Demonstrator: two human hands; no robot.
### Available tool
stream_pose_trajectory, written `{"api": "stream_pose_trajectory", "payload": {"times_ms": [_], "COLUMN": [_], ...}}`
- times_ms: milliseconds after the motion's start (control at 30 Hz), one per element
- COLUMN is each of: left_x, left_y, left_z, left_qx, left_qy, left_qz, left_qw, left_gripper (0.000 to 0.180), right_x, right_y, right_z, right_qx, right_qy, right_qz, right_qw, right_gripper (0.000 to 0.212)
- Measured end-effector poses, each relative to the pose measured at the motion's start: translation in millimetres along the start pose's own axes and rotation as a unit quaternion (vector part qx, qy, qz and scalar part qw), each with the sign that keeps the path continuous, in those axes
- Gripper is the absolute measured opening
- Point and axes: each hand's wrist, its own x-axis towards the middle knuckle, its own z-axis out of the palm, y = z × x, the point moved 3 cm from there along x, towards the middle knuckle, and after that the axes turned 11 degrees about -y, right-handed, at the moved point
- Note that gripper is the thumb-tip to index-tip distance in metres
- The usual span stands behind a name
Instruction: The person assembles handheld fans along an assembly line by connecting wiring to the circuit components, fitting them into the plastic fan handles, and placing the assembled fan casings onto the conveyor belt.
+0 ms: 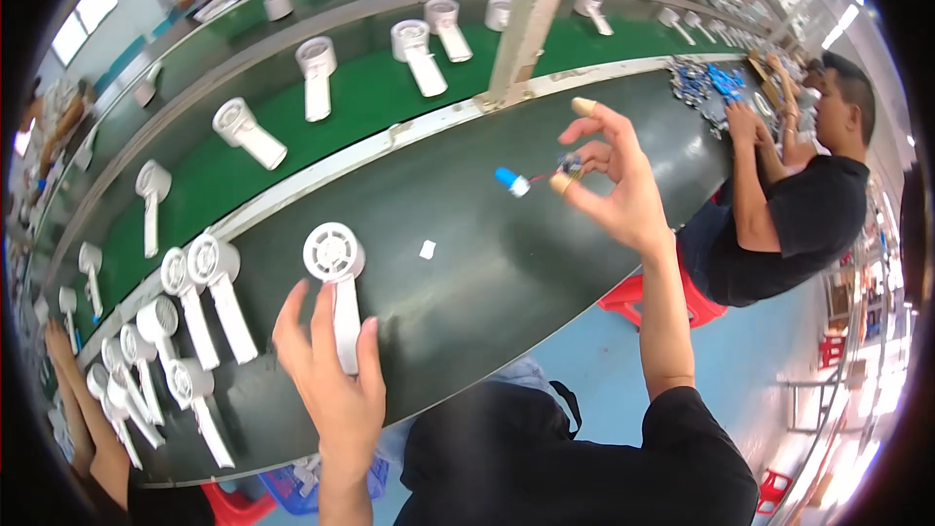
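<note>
Here, a white fan (336, 278) being gripped at its handle by the left hand (336, 380), a small wired motor (531, 178) being pinched in right hand (614, 185) fingertips, above the dark bench (487, 263).

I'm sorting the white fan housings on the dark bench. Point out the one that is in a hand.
The white fan housing gripped by the left hand, its round grille up. The other housings lie untouched, clustered further left.

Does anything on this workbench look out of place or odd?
Little stands out. A small white scrap lies alone on the dark bench, away from the white fan housings bunched at its left end. Nothing looks spilled or broken.
</note>
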Motion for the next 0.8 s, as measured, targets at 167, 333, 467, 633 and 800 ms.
{"api": "stream_pose_trajectory", "payload": {"times_ms": [167,333,467,633,800], "left_x": [27.4,14.0,14.9,6.1,9.2], "left_y": [13.7,-5.8,-35.9,-52.5,-56.2], "left_z": [-17.0,-13.8,-25.7,-29.4,0.0], "left_qx": [-0.267,-0.454,-0.512,-0.35,-0.04], "left_qy": [-0.076,-0.047,-0.004,-0.103,-0.078], "left_qz": [0.135,-0.001,-0.027,-0.101,0.058], "left_qw": [0.951,0.889,0.859,0.926,0.995], "left_gripper": [0.048,0.047,0.021,0.022,0.015], "right_x": [19.6,28.7,32.0,24.0,20.2], "right_y": [-75.9,-106.5,-96.8,-51.0,-36.9], "right_z": [75.1,128.3,131.3,159.8,189.8], "right_qx": [-0.004,-0.035,0.055,0.042,0.048], "right_qy": [-0.221,-0.2,-0.141,-0.223,-0.224], "right_qz": [-0.101,-0.253,-0.207,-0.116,-0.103], "right_qw": [0.97,0.946,0.967,0.967,0.968], "right_gripper": [0.084,0.082,0.055,0.024,0.016]}}
